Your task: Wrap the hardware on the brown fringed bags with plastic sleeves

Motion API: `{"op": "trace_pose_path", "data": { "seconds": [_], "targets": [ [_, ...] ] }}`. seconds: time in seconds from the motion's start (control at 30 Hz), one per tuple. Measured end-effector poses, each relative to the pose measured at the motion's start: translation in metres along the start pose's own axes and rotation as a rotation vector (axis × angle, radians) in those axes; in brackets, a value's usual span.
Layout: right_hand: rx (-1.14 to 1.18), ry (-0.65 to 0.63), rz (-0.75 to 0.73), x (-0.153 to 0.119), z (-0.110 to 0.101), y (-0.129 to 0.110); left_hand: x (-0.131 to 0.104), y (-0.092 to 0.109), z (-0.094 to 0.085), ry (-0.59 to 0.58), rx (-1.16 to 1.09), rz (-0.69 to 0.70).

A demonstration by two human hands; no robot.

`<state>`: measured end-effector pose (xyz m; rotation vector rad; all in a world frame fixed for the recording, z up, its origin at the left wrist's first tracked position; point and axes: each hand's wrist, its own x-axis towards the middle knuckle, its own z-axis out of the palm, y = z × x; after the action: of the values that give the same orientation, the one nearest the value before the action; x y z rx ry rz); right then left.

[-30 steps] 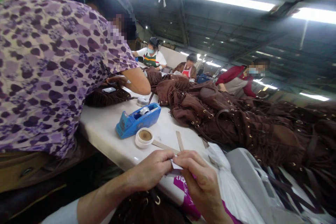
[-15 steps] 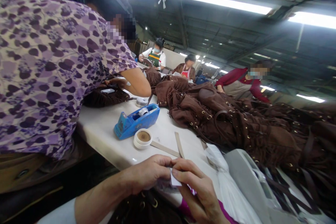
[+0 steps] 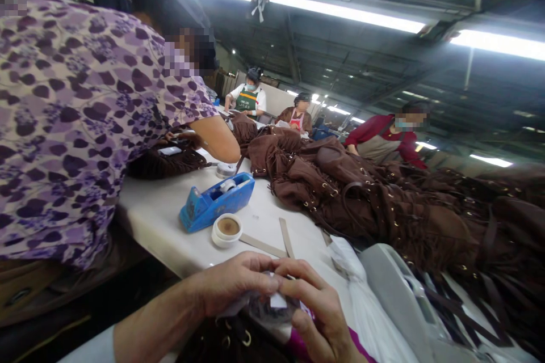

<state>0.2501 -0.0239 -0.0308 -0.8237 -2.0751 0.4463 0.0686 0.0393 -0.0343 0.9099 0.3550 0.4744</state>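
Observation:
My left hand [image 3: 238, 286] and my right hand [image 3: 313, 300] meet at the bottom centre, fingers curled over a clear plastic wrapping [image 3: 270, 312]. A small white label [image 3: 278, 300] lies on the wrapping, below my touching fingertips. Both hands are closed on this wrapping. What is inside it looks dark and cannot be made out. Below my hands is a dark brown fringed item with gold rings [image 3: 230, 337].
A blue tape dispenser [image 3: 217, 202], a round white tub [image 3: 227, 230] and tan strips [image 3: 286, 238] lie on the white table [image 3: 157, 227]. Brown bags [image 3: 340, 181] are heaped right; a grey dispenser [image 3: 395, 289] stands nearer. A person in a patterned shirt [image 3: 85, 125] leans in left.
My right fingers have spread and shifted off the white label, which now shows more fully on the plastic. More of the clear wrapping shows between my hands. The view has shifted slightly.

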Motion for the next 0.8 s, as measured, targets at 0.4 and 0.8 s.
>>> {"op": "trace_pose_path", "data": {
  "seconds": [0.4, 0.8],
  "targets": [
    [-0.513, -0.075, -0.169, 0.008, 0.003, -0.001, -0.007, 0.005, -0.006, 0.065, 0.364, 0.017],
    [-0.772, -0.160, -0.126, 0.008, 0.003, 0.002, 0.012, -0.022, -0.013, 0.201, 0.018, -0.025]
  ]
}}
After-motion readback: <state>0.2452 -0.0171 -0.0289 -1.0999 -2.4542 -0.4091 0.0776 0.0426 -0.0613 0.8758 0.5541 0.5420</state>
